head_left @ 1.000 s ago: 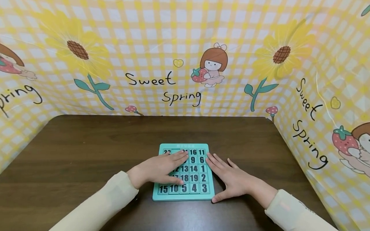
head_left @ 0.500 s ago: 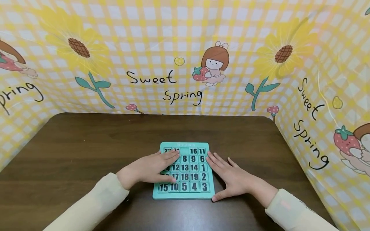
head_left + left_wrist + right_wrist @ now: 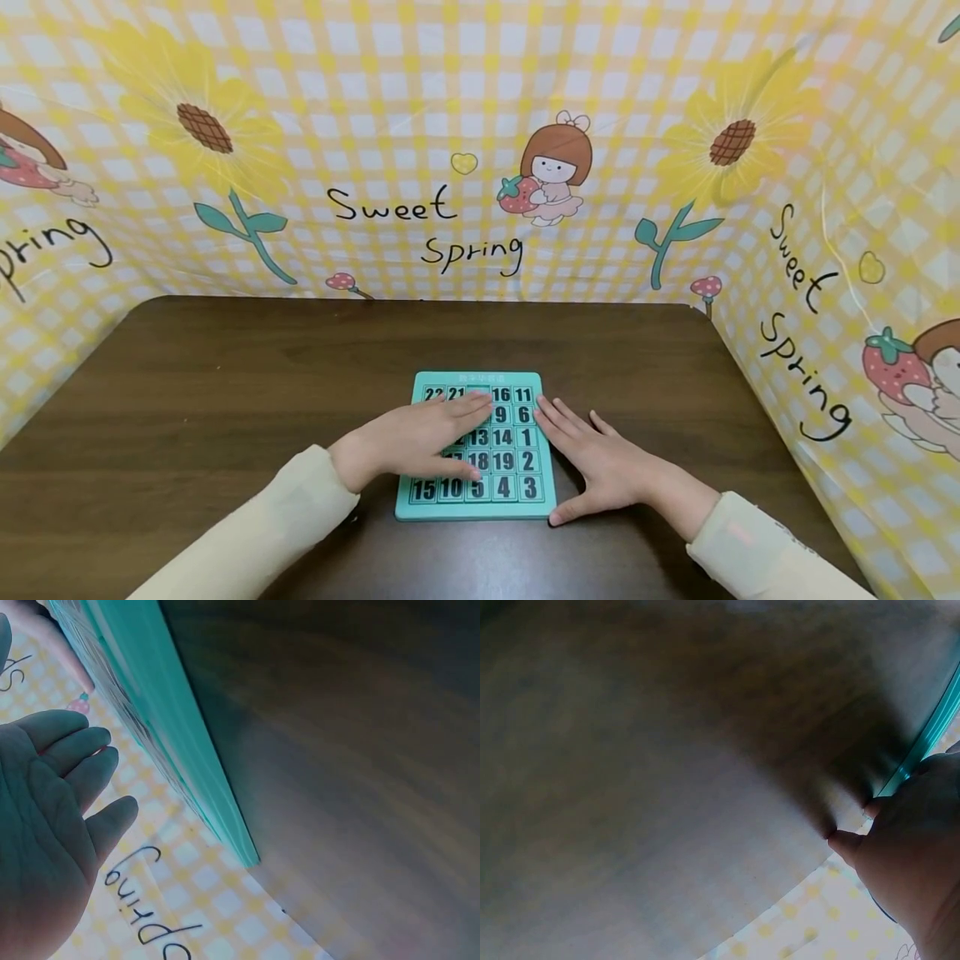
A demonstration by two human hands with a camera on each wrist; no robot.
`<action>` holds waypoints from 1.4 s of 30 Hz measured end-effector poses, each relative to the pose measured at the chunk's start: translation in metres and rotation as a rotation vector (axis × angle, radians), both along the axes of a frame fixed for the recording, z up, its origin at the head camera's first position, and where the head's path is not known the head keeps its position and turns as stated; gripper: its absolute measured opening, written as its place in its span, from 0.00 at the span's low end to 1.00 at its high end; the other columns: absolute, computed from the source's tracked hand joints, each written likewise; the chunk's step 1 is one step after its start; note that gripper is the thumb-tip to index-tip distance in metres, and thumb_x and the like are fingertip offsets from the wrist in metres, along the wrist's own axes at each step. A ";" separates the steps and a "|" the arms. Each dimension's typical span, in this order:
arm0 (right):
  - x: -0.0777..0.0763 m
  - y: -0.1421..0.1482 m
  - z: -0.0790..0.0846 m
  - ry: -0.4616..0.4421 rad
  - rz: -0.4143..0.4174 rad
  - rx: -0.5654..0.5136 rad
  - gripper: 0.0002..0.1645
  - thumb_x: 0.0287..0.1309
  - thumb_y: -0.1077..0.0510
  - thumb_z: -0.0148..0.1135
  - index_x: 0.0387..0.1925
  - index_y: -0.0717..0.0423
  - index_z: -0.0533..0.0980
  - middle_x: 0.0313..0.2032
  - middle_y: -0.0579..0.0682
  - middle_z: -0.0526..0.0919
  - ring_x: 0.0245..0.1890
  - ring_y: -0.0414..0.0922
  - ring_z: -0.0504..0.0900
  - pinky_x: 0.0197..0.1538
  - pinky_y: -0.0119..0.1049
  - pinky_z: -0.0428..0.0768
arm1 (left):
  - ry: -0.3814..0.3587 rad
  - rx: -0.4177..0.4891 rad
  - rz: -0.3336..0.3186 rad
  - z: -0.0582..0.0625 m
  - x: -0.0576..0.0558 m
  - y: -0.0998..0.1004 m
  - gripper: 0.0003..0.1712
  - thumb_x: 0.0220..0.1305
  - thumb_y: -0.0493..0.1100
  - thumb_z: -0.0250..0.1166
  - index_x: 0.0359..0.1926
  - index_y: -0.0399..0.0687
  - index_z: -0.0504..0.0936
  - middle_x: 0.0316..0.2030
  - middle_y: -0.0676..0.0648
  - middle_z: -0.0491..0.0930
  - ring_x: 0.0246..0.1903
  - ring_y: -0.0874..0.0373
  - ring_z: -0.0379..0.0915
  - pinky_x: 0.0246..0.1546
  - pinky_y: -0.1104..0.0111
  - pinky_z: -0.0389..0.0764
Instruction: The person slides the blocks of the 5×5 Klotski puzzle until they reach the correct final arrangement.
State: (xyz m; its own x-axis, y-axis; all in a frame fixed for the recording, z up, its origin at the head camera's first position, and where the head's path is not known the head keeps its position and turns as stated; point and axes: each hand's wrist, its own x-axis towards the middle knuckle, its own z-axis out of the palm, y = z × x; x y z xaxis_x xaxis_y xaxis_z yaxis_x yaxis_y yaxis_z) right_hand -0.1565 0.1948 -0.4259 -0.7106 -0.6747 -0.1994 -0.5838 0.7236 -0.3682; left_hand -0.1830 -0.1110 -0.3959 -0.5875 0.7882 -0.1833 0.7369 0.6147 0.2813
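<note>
A turquoise number sliding puzzle (image 3: 476, 512) lies flat on the table, with black-numbered tiles in a grid. Over its left part is my left hand (image 3: 408, 437), fingers straight, the fingertips at the third column just below the top row. This hand covers several tiles, and the vacant slot beside tile 21 (image 3: 456, 393) is partly hidden. Against the puzzle's right edge rests my right hand (image 3: 600, 467), fingers extended and thumb at the lower right corner. In the left wrist view the left palm (image 3: 45, 802) appears beside the puzzle's side (image 3: 176, 712).
Dark brown wooden table (image 3: 262, 358) surrounds the puzzle. Yellow checked cloth (image 3: 405, 100) printed with sunflowers and "Sweet Spring" lettering stands behind and at both sides.
Tile 21 slid left from the third column to the second in the top row. My left hand went left with it, then came back right over the third column. The right hand stayed put.
</note>
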 end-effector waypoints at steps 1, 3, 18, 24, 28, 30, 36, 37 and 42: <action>0.000 0.000 0.000 -0.002 0.001 0.000 0.76 0.44 0.18 0.61 0.80 0.49 0.37 0.80 0.48 0.32 0.80 0.53 0.35 0.72 0.72 0.46 | 0.000 0.001 -0.004 0.000 -0.001 0.003 0.51 0.66 0.71 0.54 0.78 0.48 0.53 0.79 0.49 0.49 0.78 0.55 0.43 0.75 0.49 0.56; 0.000 0.000 0.000 -0.003 0.003 0.002 0.75 0.44 0.17 0.61 0.80 0.49 0.37 0.80 0.48 0.32 0.80 0.53 0.34 0.72 0.72 0.46 | 0.000 -0.004 -0.011 -0.001 -0.002 0.007 0.51 0.66 0.72 0.54 0.78 0.49 0.52 0.79 0.49 0.48 0.79 0.55 0.43 0.75 0.49 0.55; 0.000 -0.001 -0.001 0.003 0.006 0.003 0.76 0.44 0.17 0.61 0.80 0.49 0.38 0.80 0.47 0.31 0.80 0.53 0.35 0.72 0.71 0.46 | -0.029 -0.068 0.013 -0.002 -0.010 0.019 0.52 0.66 0.73 0.53 0.79 0.50 0.50 0.79 0.50 0.46 0.79 0.56 0.40 0.76 0.48 0.53; 0.001 0.000 0.000 0.006 0.007 0.002 0.76 0.44 0.17 0.61 0.80 0.49 0.38 0.80 0.48 0.32 0.80 0.53 0.35 0.72 0.71 0.46 | -0.028 -0.057 0.033 -0.005 -0.010 0.010 0.51 0.66 0.73 0.53 0.78 0.49 0.52 0.79 0.49 0.48 0.79 0.55 0.41 0.75 0.49 0.54; 0.001 0.000 0.000 0.011 0.004 0.001 0.76 0.44 0.18 0.62 0.80 0.49 0.38 0.80 0.48 0.32 0.80 0.53 0.35 0.72 0.71 0.46 | -0.032 -0.048 0.063 -0.005 -0.008 -0.001 0.51 0.66 0.72 0.54 0.78 0.49 0.53 0.79 0.49 0.49 0.79 0.55 0.43 0.75 0.49 0.55; 0.001 0.000 0.000 0.009 0.004 0.000 0.76 0.44 0.18 0.62 0.80 0.49 0.38 0.80 0.48 0.32 0.80 0.53 0.35 0.72 0.71 0.46 | -0.032 -0.045 0.085 -0.005 -0.007 -0.006 0.51 0.65 0.72 0.55 0.78 0.49 0.54 0.79 0.50 0.50 0.79 0.55 0.43 0.75 0.49 0.55; 0.001 -0.001 -0.001 -0.001 0.004 -0.001 0.76 0.44 0.18 0.62 0.80 0.49 0.37 0.80 0.47 0.31 0.80 0.52 0.34 0.72 0.71 0.46 | -0.041 -0.009 0.099 -0.004 -0.002 -0.013 0.51 0.65 0.71 0.56 0.78 0.48 0.54 0.79 0.49 0.49 0.79 0.54 0.43 0.75 0.48 0.54; 0.001 -0.001 -0.001 -0.002 0.003 -0.002 0.76 0.44 0.18 0.62 0.80 0.49 0.37 0.80 0.47 0.31 0.80 0.52 0.34 0.72 0.71 0.46 | -0.038 -0.002 0.091 -0.003 -0.002 -0.011 0.51 0.66 0.71 0.55 0.78 0.48 0.53 0.79 0.49 0.49 0.79 0.54 0.43 0.75 0.48 0.54; 0.001 0.000 -0.001 0.000 -0.001 -0.001 0.76 0.44 0.17 0.61 0.80 0.48 0.37 0.80 0.47 0.31 0.80 0.52 0.34 0.72 0.71 0.46 | -0.014 0.014 0.030 0.002 -0.003 0.004 0.51 0.67 0.70 0.54 0.78 0.47 0.52 0.79 0.47 0.47 0.79 0.54 0.42 0.75 0.48 0.55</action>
